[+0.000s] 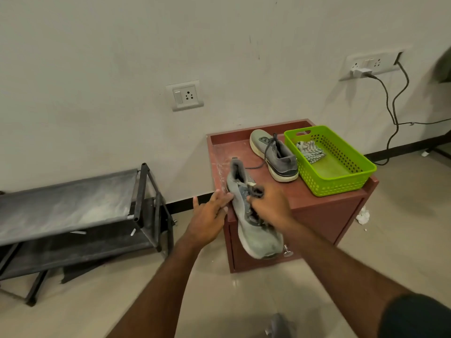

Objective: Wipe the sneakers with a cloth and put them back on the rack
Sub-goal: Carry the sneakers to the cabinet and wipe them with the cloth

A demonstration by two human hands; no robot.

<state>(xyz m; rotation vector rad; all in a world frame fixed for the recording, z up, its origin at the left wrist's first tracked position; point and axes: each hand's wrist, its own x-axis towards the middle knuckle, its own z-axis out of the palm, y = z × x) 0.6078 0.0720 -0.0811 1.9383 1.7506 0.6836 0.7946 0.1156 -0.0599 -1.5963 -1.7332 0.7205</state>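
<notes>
A grey sneaker [253,230] is held in the air in front of the red-brown cabinet [324,215], toe pointing down toward me. My right hand [271,208] grips it at the laces and tongue. My left hand [210,215] rests with spread fingers against the shoe's left side near the heel. The second grey sneaker [275,154] lies on the cabinet top by the wall. A striped cloth [310,148] lies inside the green basket [341,181]. The black shoe rack [73,215] stands at the left against the wall, its shelves bare and dusty.
A wall socket [184,95] sits above the cabinet; a power strip [371,65] with dangling black cables [393,111] is at the right. A crumpled white scrap [363,215] lies on the floor beside the cabinet. Beige tiled floor [122,301] lies between rack and cabinet.
</notes>
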